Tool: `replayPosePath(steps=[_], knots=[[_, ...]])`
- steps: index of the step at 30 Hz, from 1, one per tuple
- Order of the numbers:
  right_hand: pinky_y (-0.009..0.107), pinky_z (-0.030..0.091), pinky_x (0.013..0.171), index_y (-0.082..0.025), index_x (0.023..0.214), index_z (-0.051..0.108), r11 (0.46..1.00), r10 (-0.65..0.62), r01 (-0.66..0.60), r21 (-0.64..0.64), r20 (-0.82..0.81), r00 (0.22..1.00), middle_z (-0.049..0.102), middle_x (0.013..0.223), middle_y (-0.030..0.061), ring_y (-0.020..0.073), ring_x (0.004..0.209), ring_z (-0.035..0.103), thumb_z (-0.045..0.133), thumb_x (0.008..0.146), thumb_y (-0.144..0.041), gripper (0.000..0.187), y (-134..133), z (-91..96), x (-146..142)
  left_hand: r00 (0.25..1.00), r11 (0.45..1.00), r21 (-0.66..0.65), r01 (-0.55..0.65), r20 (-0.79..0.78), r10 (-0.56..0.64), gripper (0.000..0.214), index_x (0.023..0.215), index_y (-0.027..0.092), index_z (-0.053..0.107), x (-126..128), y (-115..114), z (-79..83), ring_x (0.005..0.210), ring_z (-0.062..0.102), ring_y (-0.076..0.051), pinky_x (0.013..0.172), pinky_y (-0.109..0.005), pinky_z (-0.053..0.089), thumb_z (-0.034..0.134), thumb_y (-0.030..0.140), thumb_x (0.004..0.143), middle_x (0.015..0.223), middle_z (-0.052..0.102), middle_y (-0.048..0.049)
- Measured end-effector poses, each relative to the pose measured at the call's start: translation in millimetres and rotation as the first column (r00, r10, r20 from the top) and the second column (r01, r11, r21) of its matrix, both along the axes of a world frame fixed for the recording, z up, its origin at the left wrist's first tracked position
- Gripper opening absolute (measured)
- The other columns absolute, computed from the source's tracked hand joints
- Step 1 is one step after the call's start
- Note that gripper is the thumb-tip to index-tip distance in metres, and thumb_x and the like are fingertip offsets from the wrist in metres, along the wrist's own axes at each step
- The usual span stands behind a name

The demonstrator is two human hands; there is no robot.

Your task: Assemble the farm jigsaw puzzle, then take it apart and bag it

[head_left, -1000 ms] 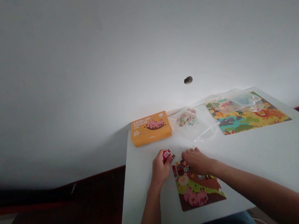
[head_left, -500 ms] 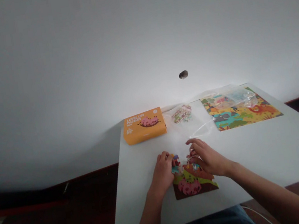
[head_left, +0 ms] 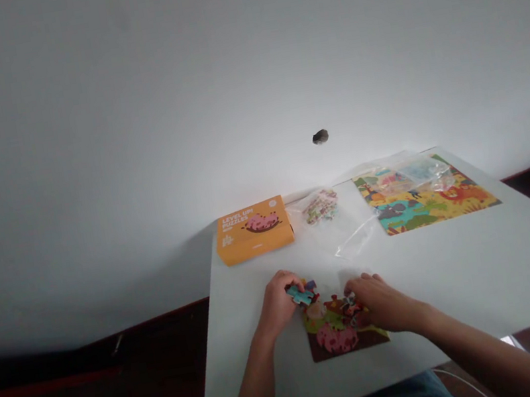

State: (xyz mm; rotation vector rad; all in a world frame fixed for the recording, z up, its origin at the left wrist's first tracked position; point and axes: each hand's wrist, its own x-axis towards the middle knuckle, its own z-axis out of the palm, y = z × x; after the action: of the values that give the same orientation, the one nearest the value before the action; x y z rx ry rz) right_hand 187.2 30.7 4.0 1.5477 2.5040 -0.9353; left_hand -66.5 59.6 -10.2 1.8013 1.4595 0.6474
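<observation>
A small jigsaw puzzle (head_left: 340, 335) with pink pigs on green and brown lies near the front edge of the white table (head_left: 480, 258). My left hand (head_left: 277, 302) is curled at the puzzle's upper left corner and pinches a teal puzzle piece (head_left: 301, 296). My right hand (head_left: 379, 301) rests on the puzzle's upper right part, fingers bent over small pieces (head_left: 348, 306) there.
An orange puzzle box (head_left: 254, 229) stands at the table's back left. Beside it lies a clear bag of pieces (head_left: 320, 206) and an empty clear bag (head_left: 356, 237). A finished colourful animal puzzle (head_left: 421, 200) lies at the back right. The wall has a dark mark (head_left: 320, 137).
My left hand held a red piece a second ago; it now holds a teal one at the puzzle's corner. My right hand lifted, then came back down on the puzzle.
</observation>
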Motion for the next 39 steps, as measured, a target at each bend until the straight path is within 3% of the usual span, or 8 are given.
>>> replayPosePath(steps=[6, 12, 17, 25, 29, 32, 35, 39], knots=[[0.026, 0.04, 0.075, -0.017, 0.081, 0.059, 0.995, -0.092, 0.088, -0.051, -0.1, 0.991, 0.061, 0.09, 0.0053, 0.0171, 0.083, 0.057, 0.061, 0.079, -0.023, 0.006, 11, 9.0, 10, 0.827, 0.924, -0.305, -0.232, 0.438, 0.352, 0.006, 0.068, 0.016, 0.063, -15, -10, -5.4, 0.086, 0.066, -0.02, 0.076, -0.03, 0.05, 0.06, 0.015, 0.062, 0.092, 0.071, -0.0063], [0.031, 0.039, 0.088, -0.017, 0.083, 0.063, 0.997, 0.012, -0.001, 0.08, -0.144, 0.989, 0.057, 0.11, 0.0098, 0.0226, 0.102, 0.052, 0.062, 0.075, -0.021, 0.008, 6, 28.3, 2, 0.702, 0.836, -0.431, -0.34, 0.475, 0.531, 0.008, 0.064, 0.015, 0.059, -3, -16, -17.1, 0.068, 0.064, -0.016, 0.066, -0.028, 0.05, 0.061, 0.013, 0.056, 0.072, 0.068, -0.0027], [0.041, 0.037, 0.091, -0.017, 0.107, 0.06, 0.981, 0.109, -0.104, 0.166, -0.021, 0.994, 0.044, 0.132, 0.0155, 0.0322, 0.116, 0.042, 0.06, 0.068, -0.013, 0.039, -11, 13.2, -32, 0.674, 0.815, -0.446, -0.371, 0.474, 0.567, 0.009, 0.066, 0.015, 0.059, 4, -15, -17.1, 0.066, 0.063, -0.017, 0.063, -0.027, 0.049, 0.062, 0.022, 0.061, 0.071, 0.067, -0.0029], [0.037, 0.036, 0.083, -0.013, 0.112, 0.052, 0.986, 0.1, -0.102, 0.128, 0.026, 0.995, 0.057, 0.107, 0.014, 0.0277, 0.099, 0.05, 0.055, 0.07, -0.01, 0.042, 1, 4.2, -45, 0.731, 0.858, -0.34, -0.384, 0.456, 0.507, 0.023, 0.066, 0.015, 0.058, 1, -19, -4.7, 0.059, 0.055, -0.011, 0.058, -0.021, 0.042, 0.076, 0.03, 0.065, 0.061, 0.06, 0.0029], [0.036, 0.036, 0.084, -0.015, 0.102, 0.058, 0.993, 0.095, -0.095, 0.072, 0.002, 0.995, 0.06, 0.101, 0.0111, 0.0261, 0.097, 0.052, 0.056, 0.077, -0.017, 0.026, -2, 14.4, -31, 0.69, 0.858, -0.383, -0.342, 0.517, 0.506, 0.031, 0.096, 0.015, 0.065, -15, -30, 8.2, 0.073, 0.063, -0.015, 0.068, -0.026, 0.048, 0.073, 0.029, 0.069, 0.084, 0.069, -0.0028], [0.038, 0.037, 0.084, -0.015, 0.088, 0.061, 0.991, 0.077, -0.082, 0.101, 0.053, 0.996, 0.058, 0.1, 0.0132, 0.0285, 0.097, 0.052, 0.058, 0.08, -0.026, 0.014, -13, 19.8, -22, 0.829, 0.857, -0.445, -0.261, 0.35, 0.435, 0.038, 0.11, 0.016, 0.065, -17, -45, 10.8, 0.081, 0.065, -0.02, 0.072, -0.03, 0.05, 0.068, 0.027, 0.073, 0.095, 0.07, -0.0074], [0.04, 0.039, 0.083, -0.012, 0.096, 0.06, 0.988, 0.027, -0.046, 0.144, 0.132, 0.991, 0.054, 0.112, 0.0182, 0.0317, 0.102, 0.05, 0.065, 0.073, -0.022, 0.026, -23, 16.1, -22, 0.966, 0.916, -0.322, -0.239, 0.016, 0.258, 0.041, 0.112, 0.015, 0.066, -3, -61, 1.4, 0.094, 0.063, -0.023, 0.087, -0.034, 0.048, 0.063, 0.014, 0.071, 0.102, 0.068, -0.0097], [0.04, 0.041, 0.081, -0.011, 0.108, 0.057, 0.991, -0.005, -0.023, 0.129, 0.207, 0.978, 0.053, 0.115, 0.0193, 0.0314, 0.098, 0.051, 0.068, 0.067, -0.015, 0.043, -28, 7.3, -30, 0.946, 0.965, -0.164, -0.206, -0.286, 0.153, 0.058, 0.129, 0.01, 0.055, 19, -74, -15.8, 0.111, 0.055, -0.026, 0.1, -0.035, 0.039, 0.055, 0.004, 0.071, 0.113, 0.062, -0.0143]])
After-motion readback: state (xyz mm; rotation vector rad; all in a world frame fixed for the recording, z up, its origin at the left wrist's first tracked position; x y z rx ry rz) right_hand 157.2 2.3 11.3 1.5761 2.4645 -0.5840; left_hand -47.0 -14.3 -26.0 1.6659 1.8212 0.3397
